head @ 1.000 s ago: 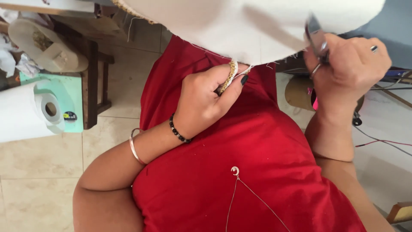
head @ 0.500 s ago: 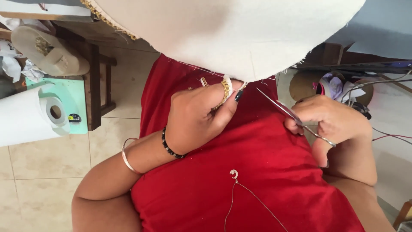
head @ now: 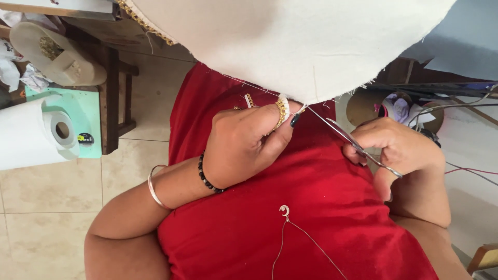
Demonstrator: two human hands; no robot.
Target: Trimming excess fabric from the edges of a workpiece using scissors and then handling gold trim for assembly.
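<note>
Closest to the camera there's the red top [head: 311, 218] with a little crescent pendant [head: 284, 210] on a thin chain hanging over it. Just above that, the left hand [head: 249, 148] is curled tight, thumb and forefinger pinching the bottom edge of the cream cloth [head: 290, 46] where a strip of gold trim [head: 281, 111] wraps over the finger. Bead bracelet [head: 206, 179] and a thin bangle [head: 153, 186] sit on that wrist.

The right hand [head: 399, 155] is closed around small scissors [head: 345, 137], fingers through the loops, blades pointing up-left with the tip right by the pinch. That's the change: a second ago this hand was up high beside the cloth edge with the scissors raised and blurry, half a second ago it had dropped to chest level, and now the tip is basically touching the cloth edge next to the left thumb. The left hand has hardly moved. Looks to me like the blades are lined up on a loose thread at the edge, though I can't tell if they're parted or closed.

Room is tight. The blade tip is right beside the thumb nail, and the cloth hangs over both hands, frayed along its edge. To the right there's a tangle of cables [head: 467, 103] and a basket of stuff. Farther left the tiled floor [head: 46, 207] is open, with a paper roll [head: 31, 132] on a mint stool [head: 85, 116] and a sandal [head: 54, 52] on a dark bench [head: 111, 93].
</note>
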